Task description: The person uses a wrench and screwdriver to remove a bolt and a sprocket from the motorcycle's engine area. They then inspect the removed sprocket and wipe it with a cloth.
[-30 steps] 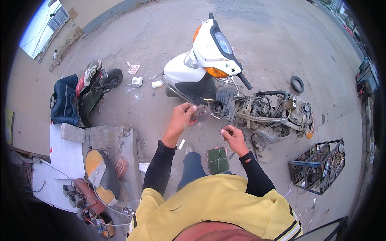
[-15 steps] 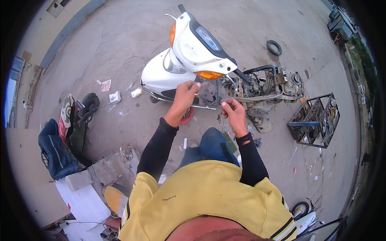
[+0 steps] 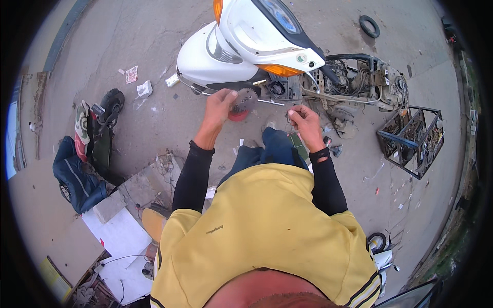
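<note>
My left hand [image 3: 218, 110] is closed on the edge of a toothed metal disc [image 3: 247, 98], dark grey with a hub in its middle. The disc is held up in front of the white scooter's [image 3: 215, 56] lower side. To its right my right hand [image 3: 305, 123] is held apart from it, thumb and fingers pinched together. Something small and dark shows at those fingertips, too small to name. Behind the hands, the scooter's bare frame and engine [image 3: 354, 82] are exposed, its rear body panels off. A thin metal rod [image 3: 270, 102] sticks out beside the disc.
A red round object [image 3: 238, 116] lies on the ground below the disc. At the right stands a metal-framed crate [image 3: 413, 141] of parts; a loose tyre [image 3: 369, 26] lies beyond. Another scooter with a blue cover [image 3: 77, 174] is at the left, near white boards [image 3: 117, 231].
My left hand has drawn the toothed disc leftward, away from my right hand and the scooter's floor area. The view has shifted, so the scooter sits higher in it.
</note>
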A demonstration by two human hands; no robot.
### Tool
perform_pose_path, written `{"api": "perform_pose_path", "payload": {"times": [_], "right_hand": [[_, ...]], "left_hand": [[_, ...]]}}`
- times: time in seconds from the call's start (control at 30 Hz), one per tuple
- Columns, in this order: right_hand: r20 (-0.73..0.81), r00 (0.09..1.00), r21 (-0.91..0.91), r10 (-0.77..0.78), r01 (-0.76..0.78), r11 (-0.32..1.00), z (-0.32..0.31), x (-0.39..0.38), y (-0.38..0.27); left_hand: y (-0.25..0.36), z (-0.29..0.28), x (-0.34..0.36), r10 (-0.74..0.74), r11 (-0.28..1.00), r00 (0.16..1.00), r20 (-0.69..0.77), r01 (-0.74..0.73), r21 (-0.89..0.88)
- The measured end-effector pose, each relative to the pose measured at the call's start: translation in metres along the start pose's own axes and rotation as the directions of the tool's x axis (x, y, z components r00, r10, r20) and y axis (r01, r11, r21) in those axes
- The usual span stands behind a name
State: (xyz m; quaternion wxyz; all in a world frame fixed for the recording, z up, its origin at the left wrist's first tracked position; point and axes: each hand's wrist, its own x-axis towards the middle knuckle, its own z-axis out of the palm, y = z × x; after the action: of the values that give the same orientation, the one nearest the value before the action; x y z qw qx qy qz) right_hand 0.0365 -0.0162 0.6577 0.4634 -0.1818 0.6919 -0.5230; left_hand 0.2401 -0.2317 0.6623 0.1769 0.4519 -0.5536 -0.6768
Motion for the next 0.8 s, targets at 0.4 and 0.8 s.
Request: {"api": "perform_pose_path", "payload": {"times": [0.4, 0.8], "right_hand": [[0.174, 0.972, -0.764, 0.158, 0.032, 0.644, 0.007, -0.001, 0.083], [0.201, 0.930, -0.906, 0.308, 0.056, 0.420, 0.055, -0.069, 0.205]], "left_hand": [[-0.138, -0.063, -0.082, -0.254, 0.957, 0.946, -0.204, 0.215, -0.194], [-0.218, -0.144, -0.140, -0.263, 0.952, 0.950, -0.170, 0.226, -0.208]]}}
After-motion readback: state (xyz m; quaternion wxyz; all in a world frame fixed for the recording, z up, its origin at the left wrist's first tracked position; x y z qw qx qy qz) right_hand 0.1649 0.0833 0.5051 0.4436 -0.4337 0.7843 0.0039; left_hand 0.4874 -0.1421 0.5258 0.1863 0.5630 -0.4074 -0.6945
